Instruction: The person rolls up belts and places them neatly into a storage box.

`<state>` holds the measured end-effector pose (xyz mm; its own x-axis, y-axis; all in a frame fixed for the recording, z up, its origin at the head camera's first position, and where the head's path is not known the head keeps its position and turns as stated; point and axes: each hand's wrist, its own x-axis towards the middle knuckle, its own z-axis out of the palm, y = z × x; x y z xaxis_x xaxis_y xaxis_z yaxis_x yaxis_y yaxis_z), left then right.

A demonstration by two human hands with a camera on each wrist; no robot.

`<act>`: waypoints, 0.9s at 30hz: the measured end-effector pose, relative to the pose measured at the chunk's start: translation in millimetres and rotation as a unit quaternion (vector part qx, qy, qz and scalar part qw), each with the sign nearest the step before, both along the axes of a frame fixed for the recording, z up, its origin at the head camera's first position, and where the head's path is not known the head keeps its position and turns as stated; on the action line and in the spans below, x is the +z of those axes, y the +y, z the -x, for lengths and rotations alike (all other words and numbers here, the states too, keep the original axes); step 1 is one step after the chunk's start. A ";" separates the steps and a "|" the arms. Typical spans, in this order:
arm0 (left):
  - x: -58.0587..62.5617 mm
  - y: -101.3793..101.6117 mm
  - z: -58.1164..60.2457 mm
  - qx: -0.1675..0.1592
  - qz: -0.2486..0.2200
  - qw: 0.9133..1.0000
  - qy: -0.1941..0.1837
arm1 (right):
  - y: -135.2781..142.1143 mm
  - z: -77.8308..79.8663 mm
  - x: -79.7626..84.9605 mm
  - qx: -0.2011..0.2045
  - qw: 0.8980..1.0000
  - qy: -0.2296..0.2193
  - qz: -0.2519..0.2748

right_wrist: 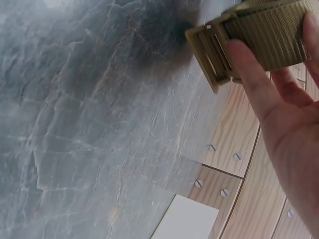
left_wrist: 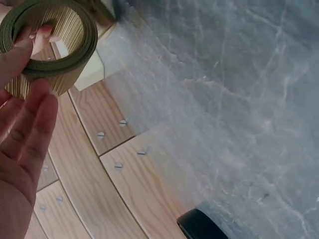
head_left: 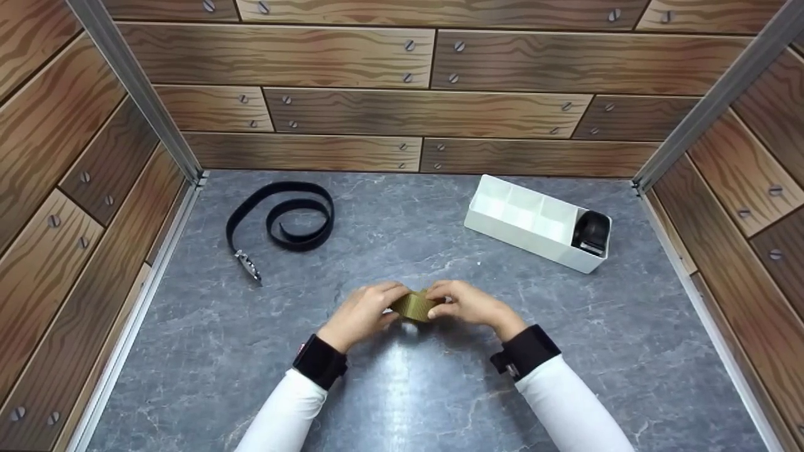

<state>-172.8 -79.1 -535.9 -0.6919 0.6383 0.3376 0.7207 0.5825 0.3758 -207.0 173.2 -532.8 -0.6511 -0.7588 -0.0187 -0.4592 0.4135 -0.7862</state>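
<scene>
A rolled olive webbing belt is held between both hands near the middle of the table. My left hand grips the coil from the left; in the left wrist view the thumb and fingers pinch the wall of the rolled belt. From the other side my right hand holds it, one finger lying by the slotted buckle at the belt's end. The coil's open centre faces the left wrist camera.
A black belt lies loosely coiled at the back left, its metal buckle toward the front. At the back right stands a white divided box, with a black rolled belt in its right compartment. Wood-patterned walls enclose the table.
</scene>
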 end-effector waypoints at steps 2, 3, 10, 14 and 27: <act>1.8 -1.4 1.2 -0.010 -0.008 1.000 -0.003 | 1.3 0.0 1.5 0.000 1.000 -0.010 0.007; 2.6 -2.4 1.8 -0.015 -0.014 1.000 -0.007 | 2.0 0.0 2.5 -0.002 1.000 -0.011 0.010; 5.6 -12.5 7.4 -0.014 -0.086 0.993 -0.075 | 0.2 -3.0 12.6 -0.032 0.999 0.002 0.035; 10.2 -16.4 9.1 0.012 -0.113 0.986 -0.120 | -5.2 -8.5 17.7 -0.041 0.998 0.029 0.046; 20.0 -21.9 10.2 0.000 -0.156 0.969 -0.191 | -10.4 -18.7 36.6 -0.018 0.974 0.224 -0.008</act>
<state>-183.1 -101.0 -515.9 -0.8049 0.5458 0.2329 0.4935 0.3977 0.7735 -188.3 162.8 -496.2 -0.6223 -0.7379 0.2613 -0.7401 0.4458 -0.5034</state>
